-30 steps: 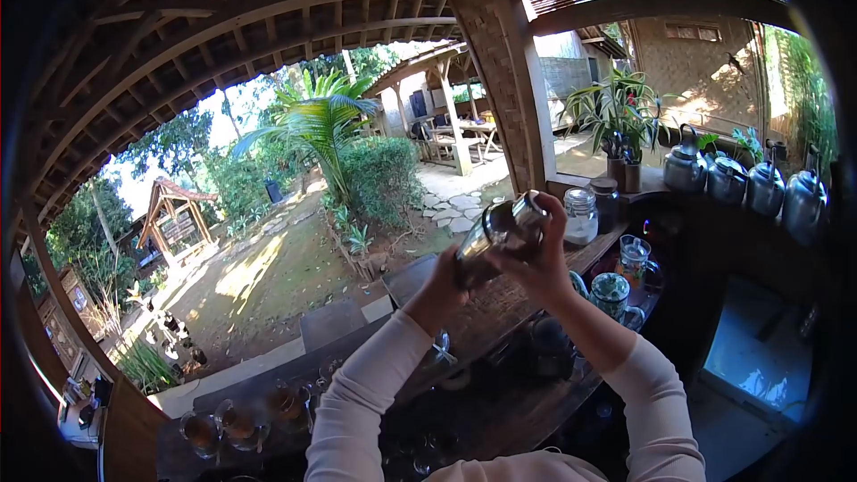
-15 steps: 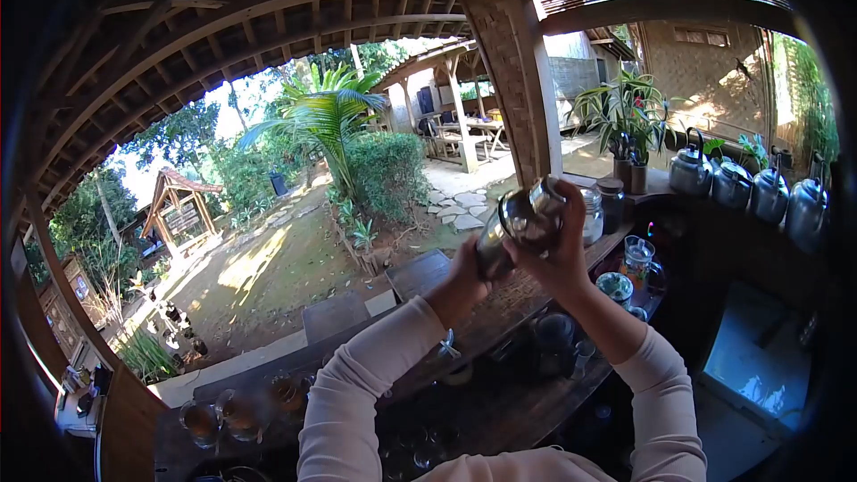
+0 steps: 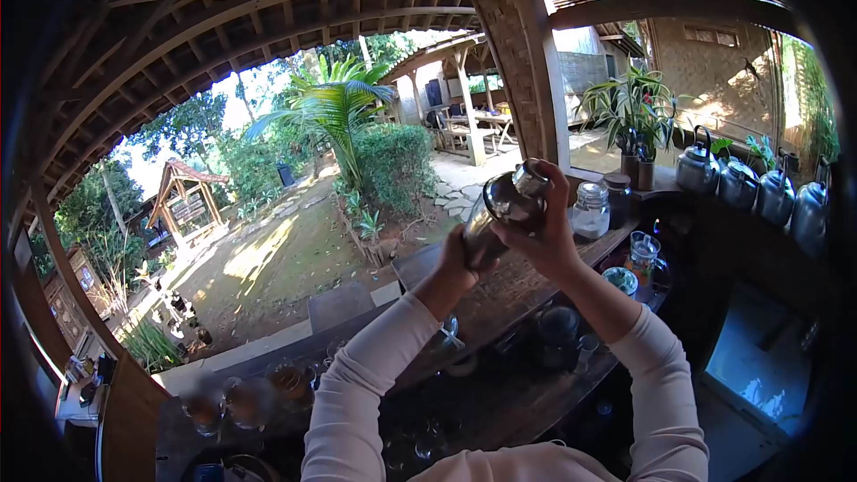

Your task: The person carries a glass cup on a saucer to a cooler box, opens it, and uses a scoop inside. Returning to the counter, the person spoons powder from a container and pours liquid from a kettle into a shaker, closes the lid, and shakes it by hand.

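Observation:
A shiny metal cocktail shaker (image 3: 507,200) is held up in front of me, tilted with its capped top toward the upper right. My left hand (image 3: 457,261) is closed around its lower end. Around the shoulder and cap wraps my right hand (image 3: 546,236), fingers curled over the top. Below the shaker runs a dark wooden counter (image 3: 500,317). A clear lidded jar (image 3: 590,211) with pale contents stands just right of my right hand.
Several metal kettles (image 3: 696,168) line the right ledge beside potted plants. A glass mug (image 3: 643,254) and a green-patterned cup (image 3: 619,281) stand on the right. Glasses with brown contents (image 3: 245,402) sit at the counter's left. A wooden post (image 3: 522,80) rises beyond the counter.
Both hands keep their hold on the shaker, which has shifted slightly and now sits a little higher against the background. The whole view has turned slightly.

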Demonstrator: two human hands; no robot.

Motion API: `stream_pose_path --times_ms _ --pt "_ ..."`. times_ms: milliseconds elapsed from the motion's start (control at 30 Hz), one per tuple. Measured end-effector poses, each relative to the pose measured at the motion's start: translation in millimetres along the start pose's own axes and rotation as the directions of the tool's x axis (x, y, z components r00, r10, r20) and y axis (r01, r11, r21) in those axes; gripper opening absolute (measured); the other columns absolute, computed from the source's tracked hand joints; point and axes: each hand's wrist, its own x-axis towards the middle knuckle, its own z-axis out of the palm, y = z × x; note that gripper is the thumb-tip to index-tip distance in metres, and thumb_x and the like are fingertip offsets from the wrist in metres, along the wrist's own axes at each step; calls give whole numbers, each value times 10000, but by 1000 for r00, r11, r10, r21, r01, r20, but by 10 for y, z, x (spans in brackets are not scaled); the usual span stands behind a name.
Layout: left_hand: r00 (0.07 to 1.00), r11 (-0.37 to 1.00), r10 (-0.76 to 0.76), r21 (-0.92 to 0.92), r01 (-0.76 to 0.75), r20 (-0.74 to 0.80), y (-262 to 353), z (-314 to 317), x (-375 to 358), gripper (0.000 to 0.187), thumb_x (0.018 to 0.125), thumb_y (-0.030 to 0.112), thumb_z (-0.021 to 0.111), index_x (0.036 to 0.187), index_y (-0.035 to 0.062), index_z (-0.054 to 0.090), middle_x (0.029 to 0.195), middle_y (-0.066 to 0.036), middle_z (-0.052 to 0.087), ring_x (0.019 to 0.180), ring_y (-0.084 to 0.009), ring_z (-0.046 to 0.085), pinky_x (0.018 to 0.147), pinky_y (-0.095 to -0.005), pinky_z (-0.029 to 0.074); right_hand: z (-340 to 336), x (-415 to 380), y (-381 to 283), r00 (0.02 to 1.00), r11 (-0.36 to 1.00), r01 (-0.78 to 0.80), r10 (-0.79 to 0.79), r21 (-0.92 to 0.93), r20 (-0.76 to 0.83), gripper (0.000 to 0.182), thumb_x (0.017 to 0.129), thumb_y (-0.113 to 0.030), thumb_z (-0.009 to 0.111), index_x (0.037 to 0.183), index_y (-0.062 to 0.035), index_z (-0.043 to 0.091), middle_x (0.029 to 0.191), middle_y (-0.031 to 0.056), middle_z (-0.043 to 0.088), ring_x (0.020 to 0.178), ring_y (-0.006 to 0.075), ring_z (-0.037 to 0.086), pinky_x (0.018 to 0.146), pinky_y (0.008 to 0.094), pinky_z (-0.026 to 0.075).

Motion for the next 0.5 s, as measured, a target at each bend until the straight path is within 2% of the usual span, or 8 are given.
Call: stream_pose_path --times_ms 67,133,200,300,367,433,467,500 --pt "953 970 239 -12 -241 187 -10 43 -173 306 866 328 500 1046 83 536 972 -84 610 873 -233 605 801 -361 494 10 -191 -82 885 843 464 -434 -271 168 769 706 -102 747 1303 -44 266 1205 111 435 1037 230 535 904 395 434" --pt "656 795 523 -33 -606 544 127 169 -483 330 852 363 507 994 65 517 979 -128 570 918 -241 569 818 -408 467 -25 -381 -651 744 826 527 -334 -201 579 575 767 -161 694 1256 -142 393 1226 86 427 1066 255 537 954 530 375" --pt "161 645 584 -334 -687 796 207 385 -944 284 870 310 479 957 41 498 945 -162 541 929 -261 537 829 -394 443 12 -475 -949 196 349 925 -775 149 601 445 780 -205 670 1186 -234 490 1178 81 489 1096 271 533 932 660 312" --pt "188 612 582 -274 -742 791 296 455 -975 269 874 292 472 936 30 486 906 -169 525 892 -284 528 812 -398 436 135 -351 -651 51 114 979 -941 170 335 437 745 -208 700 1141 -284 531 1195 107 481 1115 271 525 889 711 293" --pt "549 714 568 -34 -699 613 254 242 -628 358 875 357 461 1025 36 512 1006 -151 562 953 -269 561 835 -448 448 -46 -324 -445 611 671 740 -632 -58 477 730 667 -187 781 1277 -185 380 1203 151 470 1089 290 522 955 509 350" --pt "883 960 275 -63 -272 381 -7 -120 -182 371 887 350 447 1091 50 527 1071 -132 581 986 -256 580 860 -433 464 -29 -209 -332 887 833 411 -271 -372 373 923 623 -166 831 1335 -45 255 1264 194 413 1087 307 502 924 408 410" --pt "959 985 18 -170 31 282 -172 -304 5 367 893 336 442 1115 59 534 1092 -123 590 999 -247 587 876 -413 472 -49 -263 94 950 914 308 -280 -263 140 948 614 -171 837 1323 10 234 1249 203 413 1085 293 503 900 394 429" --pt "1000 992 8 -123 -5 20 -251 -125 -246 334 895 304 448 1126 78 531 1093 -126 591 962 -254 602 873 -396 484 -33 -289 71 991 984 124 -115 -129 74 945 615 -174 836 1316 17 232 1235 204 431 1090 294 499 897 398 431"
